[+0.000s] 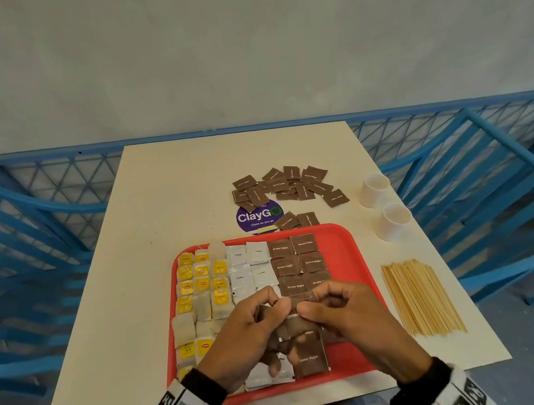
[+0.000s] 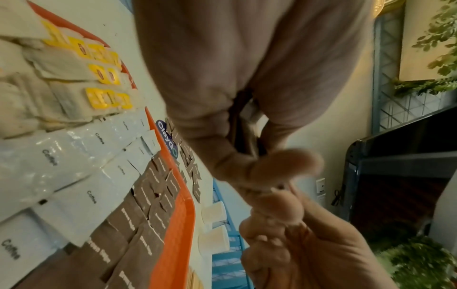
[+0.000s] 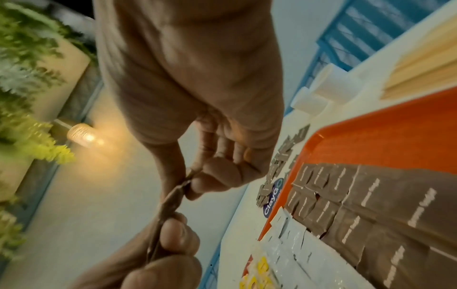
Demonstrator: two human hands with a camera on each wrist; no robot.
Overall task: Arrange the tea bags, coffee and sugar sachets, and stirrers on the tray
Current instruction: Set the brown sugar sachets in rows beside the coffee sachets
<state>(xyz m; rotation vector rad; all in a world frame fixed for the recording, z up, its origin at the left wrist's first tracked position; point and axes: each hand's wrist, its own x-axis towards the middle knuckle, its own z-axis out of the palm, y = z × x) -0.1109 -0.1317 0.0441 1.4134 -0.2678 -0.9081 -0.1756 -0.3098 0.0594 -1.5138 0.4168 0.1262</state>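
Note:
A red tray [image 1: 341,243] holds yellow-tagged tea bags [image 1: 201,281] at left, white coffee sachets [image 1: 249,267] in the middle and brown sugar sachets [image 1: 296,257] at right. Above the tray's near half, my left hand [image 1: 259,321] and right hand [image 1: 330,310] pinch the same small stack of brown sugar sachets [image 1: 293,316] from both sides. In the right wrist view that stack [image 3: 173,197] shows edge-on between both thumbs. More loose brown sugar sachets [image 1: 287,185] lie in a heap beyond the tray. Wooden stirrers [image 1: 421,297] lie in a bundle right of the tray.
Two white paper cups [image 1: 385,205] lie on their sides at the table's right edge. A purple round sticker [image 1: 259,217] is on the cream table [image 1: 171,196] behind the tray. Blue benches and a blue mesh fence surround the table.

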